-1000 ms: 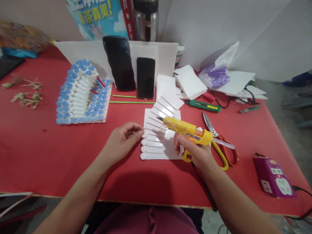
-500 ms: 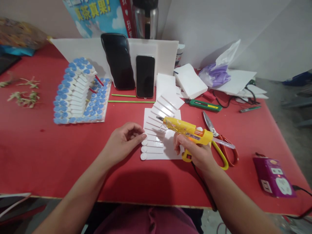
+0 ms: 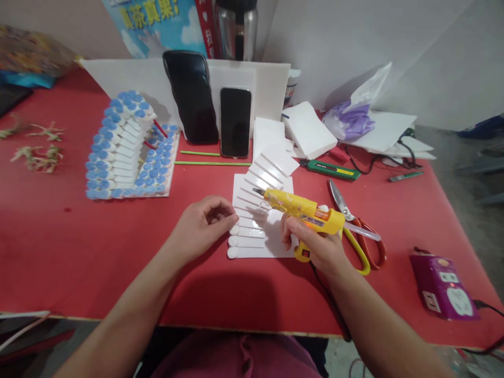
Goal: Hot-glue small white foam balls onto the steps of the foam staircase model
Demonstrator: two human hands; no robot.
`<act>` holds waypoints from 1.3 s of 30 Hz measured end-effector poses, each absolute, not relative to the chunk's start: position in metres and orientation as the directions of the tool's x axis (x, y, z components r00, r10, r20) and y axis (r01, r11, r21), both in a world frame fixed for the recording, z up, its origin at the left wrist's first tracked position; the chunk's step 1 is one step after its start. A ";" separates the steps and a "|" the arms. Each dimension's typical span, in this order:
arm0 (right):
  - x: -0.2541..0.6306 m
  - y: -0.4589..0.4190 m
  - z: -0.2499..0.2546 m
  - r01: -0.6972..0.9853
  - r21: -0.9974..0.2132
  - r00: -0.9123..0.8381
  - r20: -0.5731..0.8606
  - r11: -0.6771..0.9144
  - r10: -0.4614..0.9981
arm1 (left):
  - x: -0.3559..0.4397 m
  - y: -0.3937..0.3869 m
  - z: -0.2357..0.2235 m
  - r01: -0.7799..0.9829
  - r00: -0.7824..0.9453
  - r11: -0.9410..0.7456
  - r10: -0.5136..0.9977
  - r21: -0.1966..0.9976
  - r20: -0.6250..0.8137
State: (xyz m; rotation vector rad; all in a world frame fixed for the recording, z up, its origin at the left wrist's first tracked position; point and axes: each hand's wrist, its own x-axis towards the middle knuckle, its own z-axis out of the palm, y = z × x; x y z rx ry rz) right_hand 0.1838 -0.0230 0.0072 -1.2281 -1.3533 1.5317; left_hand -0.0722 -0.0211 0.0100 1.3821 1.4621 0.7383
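My right hand [image 3: 315,247] grips a yellow hot glue gun [image 3: 301,210], its nozzle pointing left over a white foam staircase model [image 3: 258,210] on the red table [image 3: 79,247]. My left hand [image 3: 202,226] rests at the model's left edge, fingers curled and pinched together against a white step end with small round foam discs [image 3: 233,242] just below. Whether the fingers hold a small piece is not clear.
A finished blue-capped staircase model [image 3: 128,149] stands at left. Two phones [image 3: 214,102] lean on a white board. Scissors [image 3: 354,226], a green utility knife [image 3: 329,170], foam blocks [image 3: 309,128], green sticks [image 3: 205,164] and a purple power strip [image 3: 443,286] lie around.
My left hand's fingertips have crept slightly right and down onto the step ends. The right hand and glue gun have stayed nearly still.
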 end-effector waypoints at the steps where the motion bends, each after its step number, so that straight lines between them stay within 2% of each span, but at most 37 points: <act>1: 0.183 -0.023 0.008 0.065 -0.983 -0.266 -0.183 -0.172 0.946 | -0.072 -0.021 0.010 0.388 0.099 0.178 0.967 0.904 -0.233; 8: 0.180 -0.023 0.011 0.028 -0.988 -0.256 -0.154 -0.152 0.954 | -0.071 -0.021 0.013 0.353 0.099 0.219 0.958 0.909 -0.270; 13: 0.184 -0.025 0.009 0.035 -0.987 -0.242 -0.158 -0.154 0.957 | -0.076 -0.024 0.010 0.241 0.072 0.289 0.947 0.926 -0.314; 17: 0.187 -0.024 0.006 0.016 -0.993 -0.279 -0.117 -0.117 0.953 | -0.078 -0.028 0.008 0.337 0.016 0.298 0.947 0.893 -0.322; 23: 0.181 -0.024 0.005 -0.001 -0.989 -0.283 -0.142 -0.148 0.949 | -0.075 -0.028 0.010 0.533 0.072 0.119 0.980 0.838 -0.185; 27: 0.179 -0.025 0.005 -0.011 -0.987 -0.262 -0.150 -0.158 0.953 | -0.075 -0.029 0.010 0.537 0.114 0.089 0.977 0.839 -0.178; 39: 0.183 -0.022 0.005 0.023 -0.993 -0.294 -0.119 -0.117 0.948 | -0.069 -0.029 0.012 0.578 0.060 0.159 0.970 0.800 -0.236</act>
